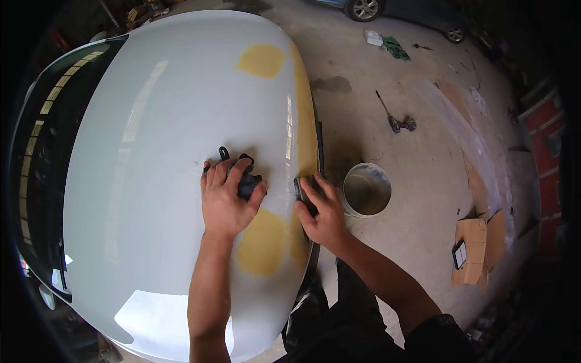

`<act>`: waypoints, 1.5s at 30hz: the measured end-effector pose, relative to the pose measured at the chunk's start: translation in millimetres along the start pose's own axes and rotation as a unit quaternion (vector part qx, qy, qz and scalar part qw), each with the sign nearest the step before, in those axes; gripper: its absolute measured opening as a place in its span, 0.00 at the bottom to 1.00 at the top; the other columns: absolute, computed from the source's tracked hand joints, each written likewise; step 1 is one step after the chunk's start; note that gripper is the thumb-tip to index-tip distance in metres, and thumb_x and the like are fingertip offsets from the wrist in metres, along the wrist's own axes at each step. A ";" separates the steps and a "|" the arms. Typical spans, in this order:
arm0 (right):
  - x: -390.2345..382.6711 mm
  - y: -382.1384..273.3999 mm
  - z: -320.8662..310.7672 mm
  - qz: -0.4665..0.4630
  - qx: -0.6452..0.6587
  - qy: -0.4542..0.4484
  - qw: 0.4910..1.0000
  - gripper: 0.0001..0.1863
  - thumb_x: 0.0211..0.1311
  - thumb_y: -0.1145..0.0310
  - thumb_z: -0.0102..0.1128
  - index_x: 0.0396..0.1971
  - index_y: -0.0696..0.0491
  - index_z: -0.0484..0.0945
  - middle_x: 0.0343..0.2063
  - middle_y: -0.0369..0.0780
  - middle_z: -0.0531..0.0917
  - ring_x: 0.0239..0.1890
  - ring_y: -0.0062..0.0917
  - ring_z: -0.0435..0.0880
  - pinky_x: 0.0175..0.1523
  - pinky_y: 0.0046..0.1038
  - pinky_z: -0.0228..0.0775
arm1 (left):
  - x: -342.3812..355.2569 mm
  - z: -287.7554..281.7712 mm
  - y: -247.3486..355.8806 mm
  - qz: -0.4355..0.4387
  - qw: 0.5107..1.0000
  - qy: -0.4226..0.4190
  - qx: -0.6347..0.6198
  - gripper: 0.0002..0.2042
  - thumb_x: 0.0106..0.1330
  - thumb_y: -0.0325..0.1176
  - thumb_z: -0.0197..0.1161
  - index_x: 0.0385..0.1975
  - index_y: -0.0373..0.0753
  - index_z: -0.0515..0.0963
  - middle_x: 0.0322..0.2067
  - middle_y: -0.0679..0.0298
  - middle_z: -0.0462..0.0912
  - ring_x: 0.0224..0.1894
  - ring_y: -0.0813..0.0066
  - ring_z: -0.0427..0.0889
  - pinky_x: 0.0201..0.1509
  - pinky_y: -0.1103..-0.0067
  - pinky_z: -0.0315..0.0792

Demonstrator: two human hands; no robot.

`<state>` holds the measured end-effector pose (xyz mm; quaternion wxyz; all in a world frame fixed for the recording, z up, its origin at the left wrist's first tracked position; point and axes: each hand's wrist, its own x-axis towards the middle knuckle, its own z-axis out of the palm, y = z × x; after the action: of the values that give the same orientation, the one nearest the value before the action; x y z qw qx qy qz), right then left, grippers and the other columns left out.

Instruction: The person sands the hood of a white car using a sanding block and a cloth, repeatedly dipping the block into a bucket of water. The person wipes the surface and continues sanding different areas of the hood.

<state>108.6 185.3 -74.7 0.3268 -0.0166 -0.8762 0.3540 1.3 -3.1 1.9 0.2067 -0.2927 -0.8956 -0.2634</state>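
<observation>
A white car hood (157, 181) fills the left and middle. Yellow filler patches lie on it: one at the far side (261, 60), one nearer me (262, 243), and a long strip (304, 115) along the front edge. My left hand (227, 196) is closed over a crumpled black thing with a small loop (245, 183), resting on the hood; its kind is unclear. At the front edge, my right hand (324, 209) grips a dark sanding block (307, 195), pressed against the yellow strip. Part of the block is under my fingers.
Just right of the hood's edge stands a white bucket (367, 189) with murky contents. A power tool (402, 124), a flattened cardboard box (470, 251) and plastic sheeting (460, 130) lie on the concrete floor. A blue car (393, 15) is parked at the back.
</observation>
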 end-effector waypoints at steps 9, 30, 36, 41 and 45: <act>163.6 46.1 51.9 0.241 -0.073 -0.008 0.968 0.26 0.64 0.56 0.59 0.61 0.49 0.80 0.62 0.49 0.74 0.57 0.53 0.76 0.64 0.44 0.69 | 0.0 0.0 0.9 0.001 1.000 -0.002 0.003 0.23 0.54 0.43 0.74 0.49 0.45 0.80 0.47 0.59 0.80 0.52 0.55 0.79 0.69 0.55 0.64; 29.8 -4.0 20.7 0.113 -0.068 0.006 0.991 0.27 0.62 0.61 0.65 0.61 0.50 0.79 0.64 0.56 0.71 0.58 0.57 0.74 0.63 0.47 0.67 | -0.9 2.2 -0.3 0.007 1.000 0.009 0.011 0.22 0.55 0.44 0.74 0.49 0.45 0.81 0.46 0.59 0.81 0.51 0.55 0.79 0.65 0.56 0.67; -4.9 3.1 20.2 0.051 -0.014 0.024 0.998 0.25 0.59 0.67 0.70 0.58 0.52 0.81 0.60 0.54 0.74 0.61 0.50 0.74 0.65 0.45 0.66 | -0.6 1.7 -1.0 -0.006 1.000 -0.014 0.004 0.20 0.56 0.41 0.73 0.48 0.42 0.80 0.49 0.58 0.82 0.53 0.52 0.79 0.69 0.56 0.65; 150.3 62.5 66.7 0.199 -0.047 0.047 0.978 0.22 0.61 0.63 0.66 0.55 0.52 0.83 0.58 0.49 0.78 0.56 0.48 0.78 0.62 0.42 0.71 | -0.6 1.2 -2.4 -0.003 1.000 -0.002 -0.007 0.19 0.54 0.41 0.74 0.44 0.45 0.81 0.46 0.60 0.81 0.50 0.55 0.80 0.67 0.55 0.66; 92.6 15.4 30.9 0.097 -0.050 0.029 0.994 0.25 0.59 0.63 0.69 0.58 0.50 0.82 0.61 0.51 0.75 0.58 0.50 0.77 0.64 0.43 0.70 | -0.3 0.1 -6.2 0.010 1.000 0.001 -0.019 0.17 0.55 0.40 0.74 0.43 0.44 0.81 0.45 0.60 0.82 0.50 0.56 0.80 0.67 0.55 0.66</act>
<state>14.7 202.1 -49.0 0.3147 -0.1283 -0.8773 0.3388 -2.4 -7.4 -0.5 0.2041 -0.3051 -0.8875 -0.2786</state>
